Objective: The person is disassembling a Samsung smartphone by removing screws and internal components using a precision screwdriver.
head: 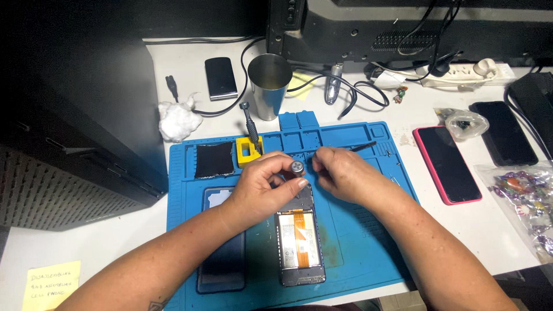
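Note:
My left hand (266, 187) grips a screwdriver upright, its round silver cap (296, 167) facing up, over the top of an opened phone (299, 245) that lies back-off on the blue work mat (363, 242). The phone shows an orange ribbon cable and a battery. My right hand (340, 173) is beside the screwdriver, fingers pinched together; what they pinch is too small to see. The phone's dark back cover (222, 253) lies on the mat under my left forearm.
On the mat: a black pad (214, 159), a yellow holder with a second screwdriver (249, 147), black tweezers (363, 147). Behind: a steel cup (269, 86), white cotton wad (178, 121), cables, power strip (461, 74). Right: pink-cased phone (448, 164), black phone (504, 132), bag of candy (527, 198). Yellow note at bottom left (52, 285).

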